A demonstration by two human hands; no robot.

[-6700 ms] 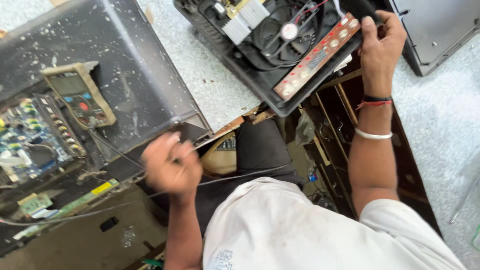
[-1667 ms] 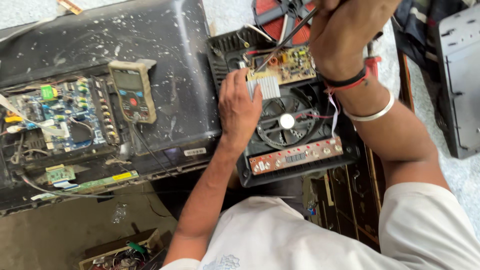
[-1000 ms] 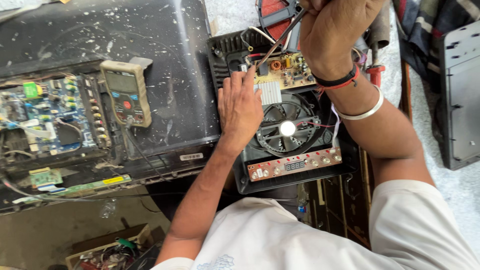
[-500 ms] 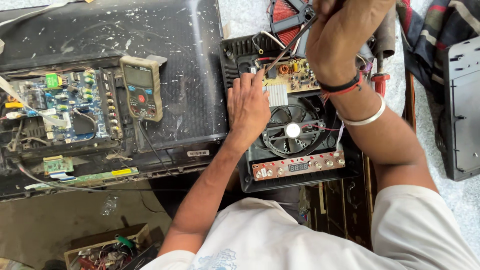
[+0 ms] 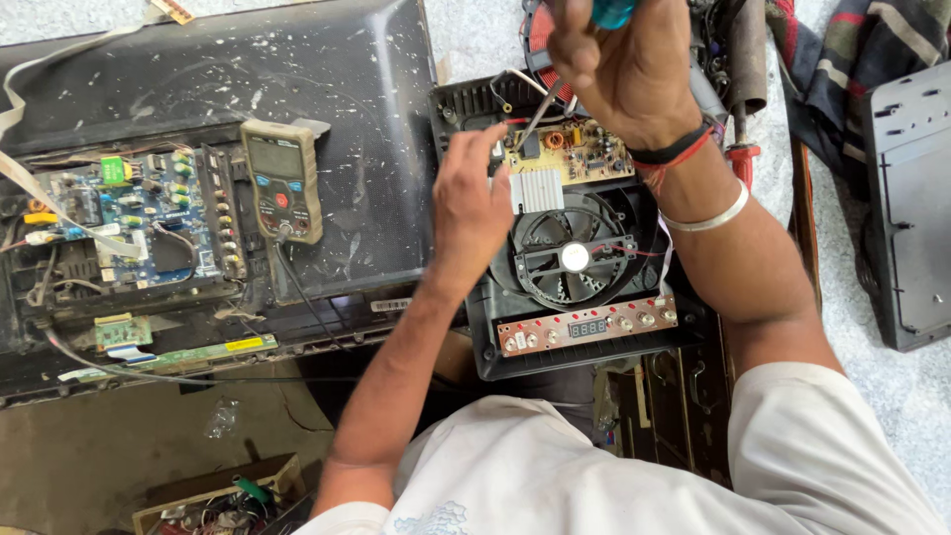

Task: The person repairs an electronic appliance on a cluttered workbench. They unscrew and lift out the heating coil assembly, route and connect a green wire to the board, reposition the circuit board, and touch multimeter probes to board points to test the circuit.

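head view | right hand [image 5: 624, 69] clamped on teal-handled screwdriver [image 5: 540, 109], shaft slanting down-left onto green circuit board [image 5: 570, 154] | left hand [image 5: 471, 198] open, flat beside it, nearer

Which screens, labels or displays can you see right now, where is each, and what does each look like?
Multimeter: lies on the black panel, tan case, dark rectangular screen.
Digit display: small dark rectangle on the reddish control strip, below the fan.
Yellow label: narrow strip on the green board, lower left.
White sticker: small rectangle on the panel's lower edge.
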